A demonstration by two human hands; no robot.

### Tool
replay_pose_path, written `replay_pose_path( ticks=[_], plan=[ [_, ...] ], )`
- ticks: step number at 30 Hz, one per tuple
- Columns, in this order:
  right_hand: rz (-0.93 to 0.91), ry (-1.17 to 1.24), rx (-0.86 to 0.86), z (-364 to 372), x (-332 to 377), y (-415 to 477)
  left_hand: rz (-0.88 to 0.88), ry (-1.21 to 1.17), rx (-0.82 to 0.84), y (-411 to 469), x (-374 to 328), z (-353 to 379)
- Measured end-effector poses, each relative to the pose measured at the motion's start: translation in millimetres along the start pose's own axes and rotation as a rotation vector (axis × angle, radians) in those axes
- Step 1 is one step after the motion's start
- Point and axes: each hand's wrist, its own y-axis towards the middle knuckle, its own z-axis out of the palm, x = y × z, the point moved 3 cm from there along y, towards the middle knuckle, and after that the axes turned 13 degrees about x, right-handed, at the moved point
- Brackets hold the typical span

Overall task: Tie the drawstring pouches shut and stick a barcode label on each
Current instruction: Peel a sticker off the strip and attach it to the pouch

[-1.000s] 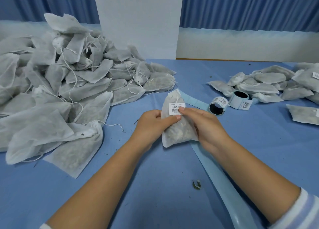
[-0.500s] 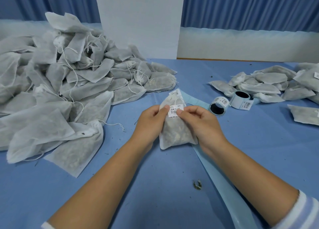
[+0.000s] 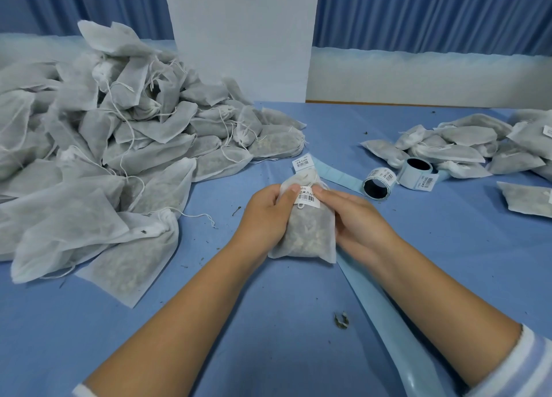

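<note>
Labelling step, judged to be near its end. The pouch (image 3: 304, 232) is standing at the centre of the bench (image 3: 268, 322), its neck looking gathered and its lower edge at or just above the surface. The left hand (image 3: 268, 214) is gripping its 9 o'clock edge, fingers curled behind and thumb on the front. The right hand (image 3: 355, 217) is holding the 3 o'clock edge, thumb pressing on the end of the label (image 3: 307, 200). The label is lying across the pouch's upper front, between the two thumbs.

A spare label (image 3: 302, 162) is waiting on the liner (image 3: 388, 307) at 12 o'clock of the pouch. Two rolls (image 3: 377, 184) are lying at 2 o'clock, beside the small pile (image 3: 448, 148). The large heap (image 3: 119, 157) is at 10 o'clock.

The next move is probably calling for a firm rub along the label. The pouch would then be going to the 2 o'clock pile, and a fresh one coming from the heap.
</note>
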Motion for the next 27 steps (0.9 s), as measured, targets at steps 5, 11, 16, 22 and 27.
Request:
replay_pose_path(
  ticks=[5, 11, 16, 22, 27],
  plan=[
    [-0.052, -0.118, 0.047, 0.2, 2.9, 0.4, -0.003, 0.008, -0.059, 0.2, 0.5, -3.8],
    [-0.097, -0.173, -0.016, -2.4, 3.4, -0.9, -0.042, -0.124, 0.024, -0.8, 0.2, -5.6],
    [-0.077, -0.408, -0.145, -0.3, 5.7, -1.2, -0.061, -0.137, -0.108, 0.8, 4.2, -9.0],
    [-0.083, -0.601, 0.139, 14.3, 5.7, -7.7, -0.117, -0.279, -0.272, 3.8, 10.7, -22.0],
    [-0.055, -0.532, 0.143, 9.7, -1.1, -5.7, -0.150, -0.256, -0.287, 7.5, 12.6, -26.0]
  ],
)
